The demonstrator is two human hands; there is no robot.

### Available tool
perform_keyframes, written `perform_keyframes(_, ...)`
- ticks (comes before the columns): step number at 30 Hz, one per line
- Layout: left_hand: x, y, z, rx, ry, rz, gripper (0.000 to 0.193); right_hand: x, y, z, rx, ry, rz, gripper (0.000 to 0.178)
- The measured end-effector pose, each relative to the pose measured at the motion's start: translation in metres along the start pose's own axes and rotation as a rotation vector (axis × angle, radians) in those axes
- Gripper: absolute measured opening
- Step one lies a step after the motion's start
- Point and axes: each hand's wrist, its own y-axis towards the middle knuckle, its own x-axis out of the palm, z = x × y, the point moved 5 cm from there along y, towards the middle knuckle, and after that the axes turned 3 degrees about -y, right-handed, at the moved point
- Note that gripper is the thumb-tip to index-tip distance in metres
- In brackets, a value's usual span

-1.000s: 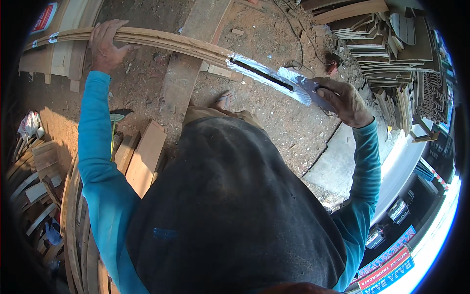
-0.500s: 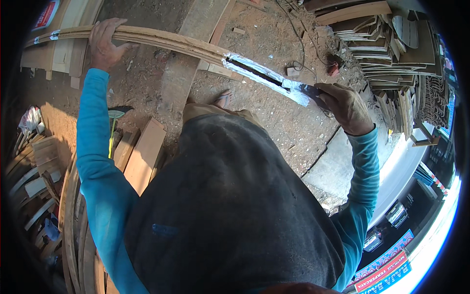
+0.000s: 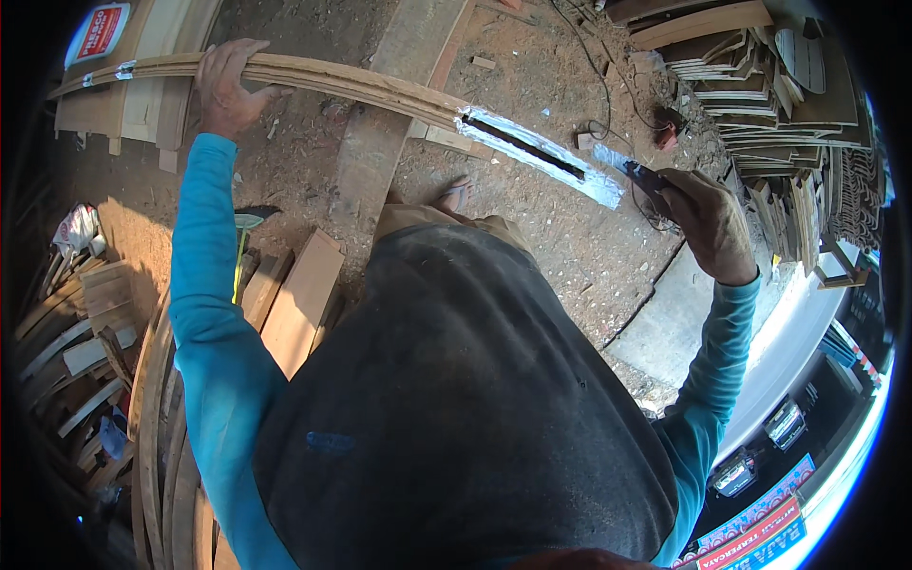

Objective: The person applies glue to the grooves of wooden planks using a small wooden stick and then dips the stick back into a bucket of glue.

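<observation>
A long wooden plank (image 3: 380,90) with grooved edges stretches from the far left toward the right. My left hand (image 3: 231,90) grips it, thumb on the near side and fingers over the top. White paste (image 3: 600,187) coats the plank's right end around a long dark slot (image 3: 527,147). My right hand (image 3: 708,218) is closed around a putty knife (image 3: 627,166) with a dark handle and a white-smeared blade. The blade is held just beyond the plank's coated end, apart from it. Two small white patches (image 3: 124,70) mark the plank's far left part.
A white tub with a red label (image 3: 102,33) sits on boards (image 3: 142,104) at the far left. Stacked curved wood pieces (image 3: 769,104) stand at the right. A cable (image 3: 594,76) runs over the dirt floor. Loose timber (image 3: 299,285) lies at the left, near my arm.
The putty knife has lifted off the plank's slot area and moved right and slightly away. More of the dark slot shows. The whole scene has shifted a little right; my left hand keeps its grip.
</observation>
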Motion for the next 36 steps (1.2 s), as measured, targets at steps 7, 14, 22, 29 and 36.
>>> perform_keyframes(7,-0.004,-0.005,0.001,0.005,-0.051,0.034,0.074,0.011,0.020,-0.019,-0.051,-0.283,0.199,0.024)
perform_keyframes(14,-0.011,-0.004,0.010,0.005,-0.079,0.065,0.077,-0.007,-0.033,0.052,0.332,0.189,0.480,0.058)
perform_keyframes(22,-0.038,-0.020,0.003,-0.020,-0.215,0.177,0.105,0.051,0.026,-0.113,0.038,0.314,0.635,0.064)
perform_keyframes(29,-0.051,-0.176,-0.035,-0.273,-0.478,0.194,0.082,0.127,0.063,-0.251,0.100,0.441,0.481,0.077)
perform_keyframes(36,-0.084,-0.326,-0.101,-0.584,-0.517,0.279,0.083,0.181,0.112,-0.364,-0.249,0.642,0.802,0.068)
